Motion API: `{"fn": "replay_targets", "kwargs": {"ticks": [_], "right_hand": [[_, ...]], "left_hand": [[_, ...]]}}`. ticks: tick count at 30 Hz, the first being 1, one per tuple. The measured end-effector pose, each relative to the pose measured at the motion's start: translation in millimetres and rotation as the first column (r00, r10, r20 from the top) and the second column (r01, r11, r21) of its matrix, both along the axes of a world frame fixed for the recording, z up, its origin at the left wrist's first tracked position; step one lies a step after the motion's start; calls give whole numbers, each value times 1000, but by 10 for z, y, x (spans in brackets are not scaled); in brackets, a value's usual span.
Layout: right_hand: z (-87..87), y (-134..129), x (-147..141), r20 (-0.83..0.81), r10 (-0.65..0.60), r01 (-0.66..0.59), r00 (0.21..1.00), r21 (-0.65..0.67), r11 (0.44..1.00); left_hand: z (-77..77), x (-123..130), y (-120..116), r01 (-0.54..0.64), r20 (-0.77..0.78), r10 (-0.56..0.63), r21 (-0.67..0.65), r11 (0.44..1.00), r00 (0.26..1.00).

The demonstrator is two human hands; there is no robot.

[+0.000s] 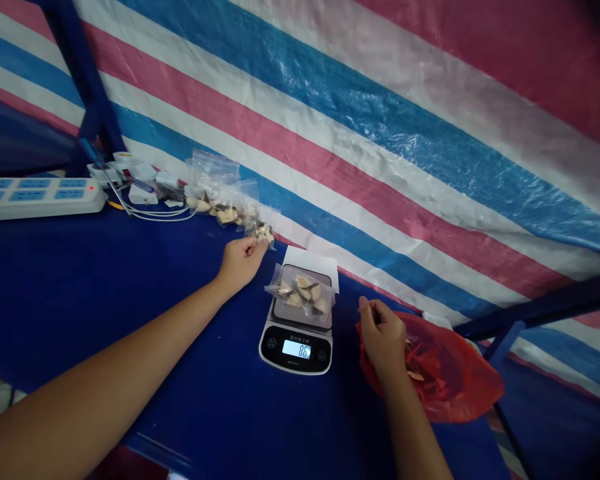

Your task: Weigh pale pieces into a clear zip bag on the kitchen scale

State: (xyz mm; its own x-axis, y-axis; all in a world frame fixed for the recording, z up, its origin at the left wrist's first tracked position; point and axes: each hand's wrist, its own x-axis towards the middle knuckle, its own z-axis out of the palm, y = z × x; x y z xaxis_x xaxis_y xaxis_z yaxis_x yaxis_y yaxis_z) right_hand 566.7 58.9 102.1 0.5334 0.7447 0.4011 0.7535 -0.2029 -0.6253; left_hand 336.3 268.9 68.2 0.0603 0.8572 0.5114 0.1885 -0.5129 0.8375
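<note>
My left hand (240, 260) reaches forward and pinches a small clear bag of pale pieces (264, 233) at the end of a row of similar filled bags (220, 200). A small digital scale (296, 333) stands in the middle of the blue table, its display lit. On its platform lies another clear bag of pale pieces (303, 292). My right hand (383, 337) rests at the mouth of a red plastic bag (440, 373) right of the scale, fingers curled; whether it holds a piece I cannot tell.
A white power strip (35, 197) lies at the far left, with white chargers and cables (140, 187) beside it. A striped red, white and blue tarp (380, 133) rises behind the table. Dark blue frame bars (530, 313) run at right.
</note>
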Motion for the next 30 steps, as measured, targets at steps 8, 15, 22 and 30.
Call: {"fn": "replay_targets", "kwargs": {"ticks": [8, 15, 22, 30], "right_hand": [[-26, -7, -64, -23, 80, -80, 997, -9, 997], [86, -57, -135, 223, -19, 18, 975, 4, 1000], [122, -7, -154, 165, 52, -73, 985, 129, 989], [126, 275, -316, -251, 160, -214, 955, -205, 955]], "left_hand": [[-27, 21, 41, 62, -71, -65, -43, 997, 995], [-43, 21, 53, 74, -70, -77, -45, 996, 995], [-53, 35, 57, 85, -45, -87, -38, 996, 995], [-19, 24, 37, 102, -23, -103, -55, 993, 994]]}}
